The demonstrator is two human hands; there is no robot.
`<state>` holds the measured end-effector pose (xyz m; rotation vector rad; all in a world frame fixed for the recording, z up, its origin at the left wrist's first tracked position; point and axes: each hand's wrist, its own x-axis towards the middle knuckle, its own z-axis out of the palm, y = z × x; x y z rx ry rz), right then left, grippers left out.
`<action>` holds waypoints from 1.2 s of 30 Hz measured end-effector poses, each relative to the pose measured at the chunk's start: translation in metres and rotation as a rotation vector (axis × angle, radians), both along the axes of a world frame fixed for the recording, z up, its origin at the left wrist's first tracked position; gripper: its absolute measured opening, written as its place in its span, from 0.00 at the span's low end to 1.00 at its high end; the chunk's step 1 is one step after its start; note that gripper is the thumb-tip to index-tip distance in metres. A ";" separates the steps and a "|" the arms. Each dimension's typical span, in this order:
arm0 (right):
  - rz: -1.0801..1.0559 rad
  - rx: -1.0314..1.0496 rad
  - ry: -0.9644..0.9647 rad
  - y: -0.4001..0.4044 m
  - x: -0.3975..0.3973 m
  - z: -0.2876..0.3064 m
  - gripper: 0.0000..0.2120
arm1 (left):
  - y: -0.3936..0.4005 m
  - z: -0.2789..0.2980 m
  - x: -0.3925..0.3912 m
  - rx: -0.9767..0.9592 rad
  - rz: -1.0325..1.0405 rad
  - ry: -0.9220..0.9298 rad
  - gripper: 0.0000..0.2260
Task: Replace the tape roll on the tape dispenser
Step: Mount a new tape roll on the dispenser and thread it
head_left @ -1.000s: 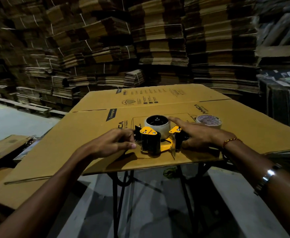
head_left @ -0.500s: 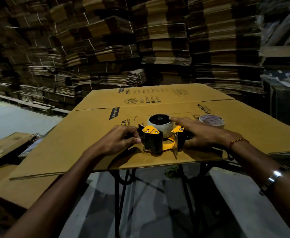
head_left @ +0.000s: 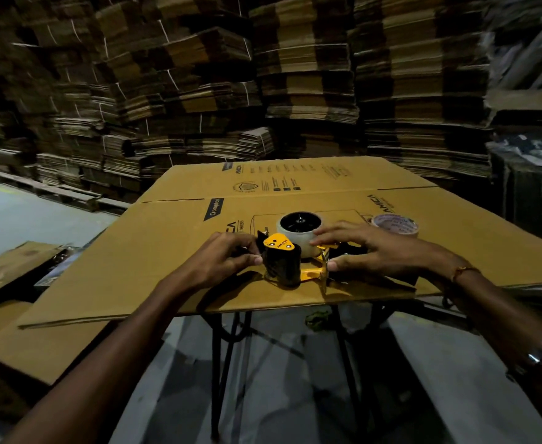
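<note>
You are bracing the dispenser (head_left: 290,262) at the near edge of the flattened carton (head_left: 167,248) that is serving as your worktop; your head is leaning in, so the tool is filling more of the view than a second ago, yet neither hand has shifted its hold; that is suggesting the roll (head_left: 300,233) is seated and you are now working on threading its free end, though the tape end itself is too small to make out. Your left hand (head_left: 221,259) is curling against the black roller end, thumb and fingertips pinching something there, what exactly you cannot tell; your right hand (head_left: 367,248) is lying over the handle side, fingers spread and fairly straight, forefinger touching the roll's wall, thumb pressing at the yellow frame. The dispenser is lying on its side, yellow plate and black guard uppermost; the roll is looking pale and glossy around a black hub, facing up. A second roll (head_left: 395,224) is sitting just beyond your right hand, towards the carton's right edge.
</note>
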<state>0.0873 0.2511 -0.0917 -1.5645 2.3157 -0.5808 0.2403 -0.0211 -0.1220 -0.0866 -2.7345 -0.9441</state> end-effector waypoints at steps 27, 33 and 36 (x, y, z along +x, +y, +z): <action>-0.287 0.190 -0.263 -0.006 -0.002 0.008 0.23 | -0.019 0.003 -0.021 0.014 -0.134 -0.085 0.06; -0.260 0.207 -0.462 -0.005 -0.022 0.009 0.16 | -0.029 0.009 -0.035 -0.002 -0.222 -0.182 0.07; -0.222 0.185 -0.546 -0.009 -0.032 0.008 0.22 | -0.039 0.015 -0.046 0.011 -0.252 -0.251 0.05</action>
